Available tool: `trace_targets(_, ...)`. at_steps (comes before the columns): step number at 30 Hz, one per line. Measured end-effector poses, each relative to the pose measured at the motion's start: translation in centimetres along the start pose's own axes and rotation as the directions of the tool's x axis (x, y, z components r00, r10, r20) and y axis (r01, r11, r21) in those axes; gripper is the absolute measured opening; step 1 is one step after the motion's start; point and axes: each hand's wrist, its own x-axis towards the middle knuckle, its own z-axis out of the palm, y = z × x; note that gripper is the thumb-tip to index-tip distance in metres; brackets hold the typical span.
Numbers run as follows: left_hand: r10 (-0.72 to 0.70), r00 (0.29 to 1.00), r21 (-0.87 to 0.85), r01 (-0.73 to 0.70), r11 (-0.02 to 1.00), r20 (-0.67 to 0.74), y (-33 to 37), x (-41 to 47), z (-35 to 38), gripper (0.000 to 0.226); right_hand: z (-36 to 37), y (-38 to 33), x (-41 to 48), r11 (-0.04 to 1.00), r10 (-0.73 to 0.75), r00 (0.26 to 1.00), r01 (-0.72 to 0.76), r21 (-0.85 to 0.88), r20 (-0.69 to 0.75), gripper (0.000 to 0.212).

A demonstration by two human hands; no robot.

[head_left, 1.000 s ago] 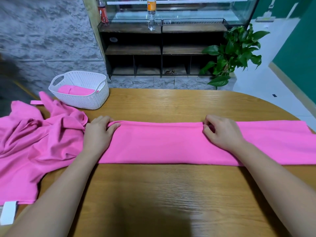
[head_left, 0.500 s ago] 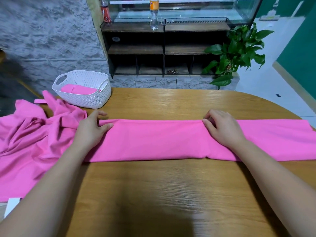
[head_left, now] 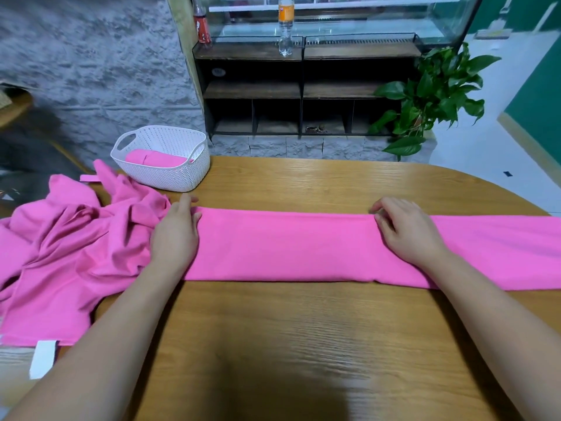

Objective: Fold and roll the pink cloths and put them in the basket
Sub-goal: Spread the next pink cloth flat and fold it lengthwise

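A pink cloth [head_left: 288, 246] lies folded into a long strip across the wooden table [head_left: 303, 344], running off the right edge of the view. My left hand [head_left: 176, 235] rests flat on the strip's left end with straight fingers. My right hand [head_left: 406, 232] lies flat on the strip right of centre, fingertips at its far edge. A white perforated basket [head_left: 179, 174] stands at the table's far left, and a rolled pink cloth [head_left: 154, 159] lies inside it. Crumpled pink cloths [head_left: 73, 247] are heaped left of my left hand.
Behind the table stands a dark shelf unit [head_left: 303, 95] with two bottles on top. A green potted plant [head_left: 431, 98] is at the back right. The table's rounded edge curves away on the far right.
Both hands went from curled fingers at the strip's far edge to lying flat on it. The left hand slid slightly left.
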Motion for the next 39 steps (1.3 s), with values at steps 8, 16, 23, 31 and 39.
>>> trace_targets(8, 0.079, 0.994, 0.237, -0.059, 0.97, -0.078, 0.8, 0.0, 0.7, 0.031, 0.0, -0.1, 0.0, 1.0, -0.003, 1.0, 0.003, -0.01, -0.008, 0.012)
trace_targets(16, 0.293, 0.955, 0.222, -0.275, 0.935, -0.051, 9.7, 0.1, 4.1, 0.02, 0.3, -0.1, -0.1, 0.999, 0.024, 0.999, -0.025, -0.049, -0.027, 0.013)
trace_targets(23, 0.447, 0.894, -0.016, -0.447, 0.894, 0.018, 20.2, -1.1, 8.2, 0.018, 0.4, 0.0, -0.1, 0.998, 0.048, 0.998, -0.05, -0.043, -0.035, 0.014)
trace_targets(31, 0.545, 0.821, -0.212, -0.509, 0.834, 0.17, 25.1, -2.6, 12.1, 0.024, 0.1, 0.1, -0.3, 0.994, 0.085, 0.996, -0.087, -0.061, -0.041, 0.017)
trace_targets(39, 0.525, 0.834, -0.202, -0.492, 0.847, 0.169, 24.6, -2.6, 12.6, 0.024, -5.2, 6.2, -3.9, 0.981, 0.11, 0.992, -0.098, -0.167, 0.059, 0.028)
